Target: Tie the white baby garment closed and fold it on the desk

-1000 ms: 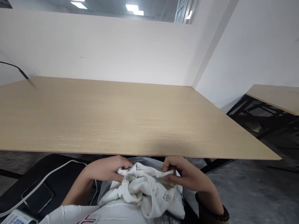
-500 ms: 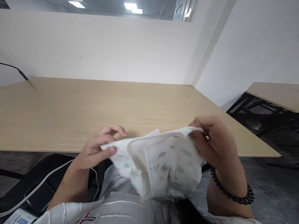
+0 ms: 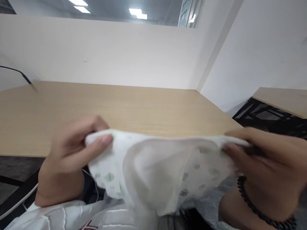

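Note:
A thin white cloth piece [image 3: 155,169] with a green and grey leaf print hangs stretched between my hands, above my lap at the table's near edge. A curved beige band runs across its middle, and its lower part hangs in loose, blurred folds. My left hand [image 3: 76,147] pinches the left top corner between thumb and fingers. At the opposite corner my right hand [image 3: 266,159] grips the cloth the same way, with a black bead bracelet [image 3: 261,210] on that wrist. What kind of cloth article it is, I cannot tell.
Beyond the hands lies a light wood table [image 3: 134,105] against a white wall [image 3: 115,51]. A black cable [image 3: 24,76] sticks up at the far left. Another table [image 3: 283,99] stands to the right. A white cord [image 3: 19,204] runs at lower left.
My hands have moved apart, left hand to the left and right hand to the right. The cloth is pulled wider and its top edge is straighter. The left fingers have closed on its corner.

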The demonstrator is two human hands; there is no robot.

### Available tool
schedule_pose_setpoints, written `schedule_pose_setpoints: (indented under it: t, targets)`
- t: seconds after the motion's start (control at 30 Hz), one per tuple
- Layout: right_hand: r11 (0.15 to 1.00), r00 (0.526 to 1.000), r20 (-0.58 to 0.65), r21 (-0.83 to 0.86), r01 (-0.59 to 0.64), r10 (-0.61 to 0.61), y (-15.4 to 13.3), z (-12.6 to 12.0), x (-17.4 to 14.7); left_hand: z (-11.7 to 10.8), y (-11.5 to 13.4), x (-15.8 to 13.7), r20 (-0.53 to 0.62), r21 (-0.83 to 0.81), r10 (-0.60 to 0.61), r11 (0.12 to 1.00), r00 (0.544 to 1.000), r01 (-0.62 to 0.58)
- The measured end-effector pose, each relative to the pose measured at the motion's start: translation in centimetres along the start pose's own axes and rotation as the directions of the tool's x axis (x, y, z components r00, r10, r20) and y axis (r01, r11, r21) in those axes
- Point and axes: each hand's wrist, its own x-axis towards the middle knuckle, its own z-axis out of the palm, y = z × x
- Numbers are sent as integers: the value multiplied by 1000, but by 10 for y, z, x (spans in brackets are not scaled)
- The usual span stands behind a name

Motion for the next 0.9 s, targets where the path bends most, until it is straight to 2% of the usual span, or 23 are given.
schedule_pose_setpoints:
  t: [0.03,0.07,0.1,0.13,0.2,0.27,0.3,0.37,0.4,0.43,0.47,0.53,0.63,0.7,0.77,0.83,0.9]
  targets:
    - [1000,1000,23,-11,13,-13,6,9,11,-1,-5,16,150,148,13,988,989,-35]
    - [1000,998,62,-6,21,-21,13,21,24,-1,-13,34,201,269,-47,963,979,-9]
    - [1000,994,109,-8,-9,10,23,36,37,-1,-24,53,197,347,-132,936,972,57]
    - [997,982,171,-14,-75,76,34,54,50,0,-39,71,174,380,-257,908,951,176]
    - [983,935,306,-13,-186,180,60,94,71,2,-77,100,164,354,-474,847,865,397]
    - [966,859,455,-8,-260,235,88,136,81,5,-121,117,268,329,-598,794,755,512]
    - [954,798,546,-5,-300,254,102,155,82,5,-143,121,333,339,-628,775,703,533]
    - [920,641,714,-11,-392,282,126,186,76,1,-178,121,454,409,-684,729,570,549]
    - [905,568,773,-18,-426,283,137,197,71,-3,-191,119,497,473,-723,690,480,548]
    - [890,508,811,-33,-456,291,147,204,66,-9,-201,116,524,519,-739,671,423,530]
    - [877,463,839,-36,-479,287,156,208,60,-16,-207,113,530,542,-744,667,407,511]
    - [853,424,865,-7,-522,267,172,209,49,-33,-215,108,548,581,-759,648,352,492]
    - [837,411,885,45,-545,220,190,204,39,-58,-224,106,528,677,-808,586,261,445]
    - [844,413,882,35,-536,226,196,203,35,-69,-234,108,441,784,-860,509,257,357]
    - [855,449,847,-11,-518,283,198,205,34,-75,-244,110,332,875,-897,409,293,259]
    - [862,498,795,-60,-503,346,192,210,37,-74,-249,111,242,924,-902,327,357,200]
    - [870,565,734,-71,-488,376,175,215,44,-62,-246,113,202,938,-865,306,460,164]
